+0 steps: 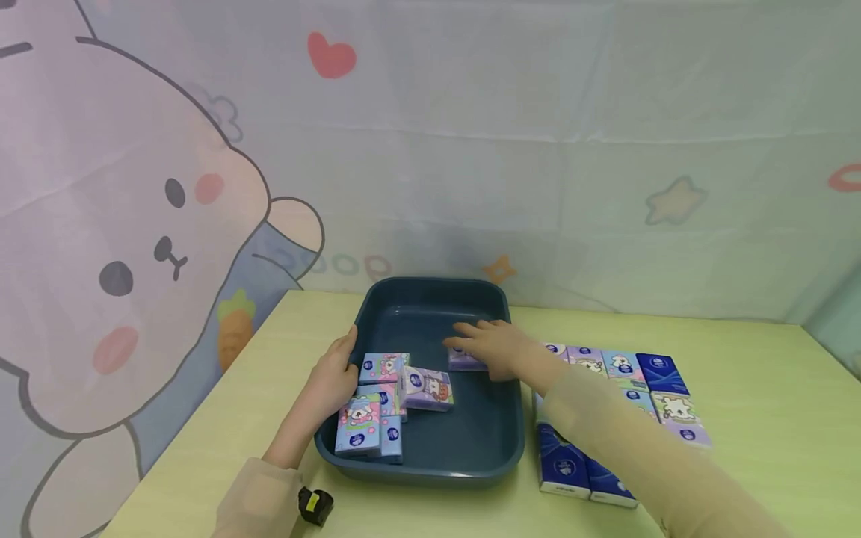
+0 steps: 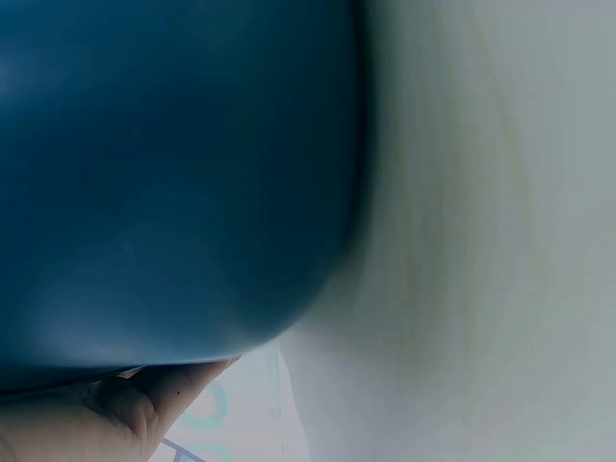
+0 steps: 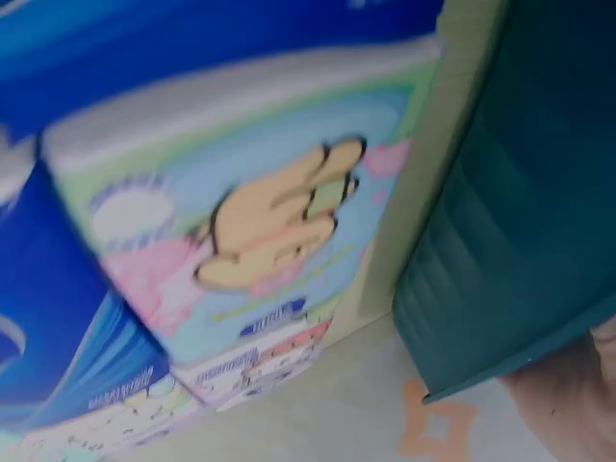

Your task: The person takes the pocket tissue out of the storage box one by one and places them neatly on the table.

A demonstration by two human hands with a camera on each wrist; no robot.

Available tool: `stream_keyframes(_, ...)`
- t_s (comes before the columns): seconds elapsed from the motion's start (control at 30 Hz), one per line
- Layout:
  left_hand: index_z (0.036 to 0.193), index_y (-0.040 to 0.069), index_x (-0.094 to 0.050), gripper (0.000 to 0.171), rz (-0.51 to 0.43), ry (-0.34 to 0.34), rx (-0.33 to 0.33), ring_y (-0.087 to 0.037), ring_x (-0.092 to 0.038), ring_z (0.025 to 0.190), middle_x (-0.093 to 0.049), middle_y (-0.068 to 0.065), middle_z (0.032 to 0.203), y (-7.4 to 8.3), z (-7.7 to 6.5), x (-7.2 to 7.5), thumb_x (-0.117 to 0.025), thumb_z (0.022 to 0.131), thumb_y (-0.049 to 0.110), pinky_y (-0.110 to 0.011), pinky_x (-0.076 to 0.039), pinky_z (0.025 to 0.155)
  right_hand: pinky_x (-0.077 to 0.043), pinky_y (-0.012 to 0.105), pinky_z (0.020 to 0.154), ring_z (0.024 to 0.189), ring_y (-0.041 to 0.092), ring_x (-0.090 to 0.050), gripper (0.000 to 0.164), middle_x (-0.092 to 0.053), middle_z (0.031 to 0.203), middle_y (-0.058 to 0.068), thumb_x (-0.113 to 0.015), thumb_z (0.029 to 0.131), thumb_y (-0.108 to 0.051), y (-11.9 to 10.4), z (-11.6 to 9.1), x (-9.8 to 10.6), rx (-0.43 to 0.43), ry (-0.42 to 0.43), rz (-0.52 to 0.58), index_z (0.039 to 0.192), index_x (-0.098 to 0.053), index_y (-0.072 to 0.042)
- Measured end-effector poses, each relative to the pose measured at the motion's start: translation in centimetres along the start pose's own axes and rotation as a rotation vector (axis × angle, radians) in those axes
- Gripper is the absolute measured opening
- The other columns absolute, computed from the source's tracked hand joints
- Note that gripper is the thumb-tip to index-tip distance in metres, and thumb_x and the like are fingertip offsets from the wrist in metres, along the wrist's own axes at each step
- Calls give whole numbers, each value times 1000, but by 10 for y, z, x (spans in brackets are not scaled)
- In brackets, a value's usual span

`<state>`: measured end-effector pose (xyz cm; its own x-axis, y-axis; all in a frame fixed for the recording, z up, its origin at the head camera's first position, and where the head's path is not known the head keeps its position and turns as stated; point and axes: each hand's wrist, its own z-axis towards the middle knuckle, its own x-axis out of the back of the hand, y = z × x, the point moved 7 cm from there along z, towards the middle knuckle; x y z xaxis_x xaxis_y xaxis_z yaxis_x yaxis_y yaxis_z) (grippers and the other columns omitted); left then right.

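A dark blue plastic tub point(image 1: 430, 448) stands on the table with several small tissue packs point(image 1: 428, 388) on its left side. My left hand point(image 1: 334, 377) holds the tub's left rim; in the left wrist view part of this hand point(image 2: 125, 409) shows against the outer wall. Inside the tub, toward its right side, my right hand point(image 1: 494, 347) grips a purple tissue pack point(image 1: 464, 362) that it partly covers. In the right wrist view the hand point(image 3: 568, 395) is mostly hidden behind the tub wall point(image 3: 539, 212).
Right of the tub lies a block of tissue packs point(image 1: 662, 373), some dark blue, some with cartoon prints; my right forearm crosses over them. A small black object with a yellow mark point(image 1: 315, 506) lies near the tub's front left. A printed cloth point(image 1: 471, 149) hangs behind the table.
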<state>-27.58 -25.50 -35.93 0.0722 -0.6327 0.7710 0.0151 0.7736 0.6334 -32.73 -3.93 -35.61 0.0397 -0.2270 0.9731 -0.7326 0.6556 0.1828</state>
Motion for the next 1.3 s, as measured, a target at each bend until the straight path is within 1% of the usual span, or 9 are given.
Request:
stream_keyframes(0.17,146,5,-16,58,-7,-1,-2,-37,-24,138,-23,-18,150,1,-1,-1,-37,92,6,-51,-28,108,-39,46,103,128,30,-42,76,-28,151,4,-62,78,0,-4,3,-4,-15,-14,41,140,-31,-31)
stream_keyframes(0.3,146,4,-16,58,0,8,-3,-37,-24,138,-23,-19,150,2,-2,1,-37,91,5,-51,-28,108,-37,49,104,129,36,-40,77,-26,151,4,-60,79,1,-4,5,-8,-39,-33,87,141,-28,-32)
stream_keyframes(0.4,146,4,-16,58,-3,9,-3,-38,-24,138,-23,-19,150,3,-2,2,-36,91,5,-51,-27,108,-36,49,105,129,37,-39,78,-25,151,3,-60,79,1,-3,6,-10,-57,-39,105,141,-27,-33)
stream_keyframes(0.7,146,5,-16,58,-10,4,2,-37,-24,138,-23,-18,150,2,-3,2,-37,92,6,-51,-28,108,-32,49,107,131,33,-36,83,-28,150,2,-66,75,-4,-6,7,-13,-53,-57,93,142,-26,-33)
stream_keyframes(0.93,146,6,-16,58,-13,5,1,-36,-24,138,-23,-17,150,1,-1,0,-37,92,6,-51,-28,108,-31,48,108,130,30,-37,86,-28,149,1,-65,74,-8,-5,7,-13,-51,-51,95,144,-22,-31)
stream_keyframes(1.03,146,5,-16,58,-10,6,-1,-37,-24,138,-23,-18,150,1,-1,1,-37,92,6,-51,-28,108,-29,49,109,133,29,-36,82,-26,151,0,-64,76,-11,-5,7,-14,-45,-48,102,144,-23,-28)
stream_keyframes(1.1,146,5,-17,58,-11,5,1,-37,-24,138,-23,-18,150,1,-1,1,-37,92,6,-51,-28,108,-29,49,109,133,27,-36,75,-26,151,-1,-61,79,-13,-5,7,-14,-40,-44,105,144,-26,-26)
stream_keyframes(1.2,146,5,-17,58,-13,5,1,-37,-25,138,-23,-18,150,2,-2,2,-37,91,5,-52,-28,107,-32,48,107,129,24,-42,64,-33,147,-1,-56,83,-15,-5,7,-14,-20,-25,111,141,-31,-23)
stream_keyframes(1.3,146,5,-17,58,-15,4,6,-37,-25,138,-23,-18,150,2,-2,2,-37,91,5,-51,-29,107,-36,45,103,121,22,-48,58,-41,138,-1,-55,84,-16,-6,7,-12,-6,-10,118,138,-35,-22)
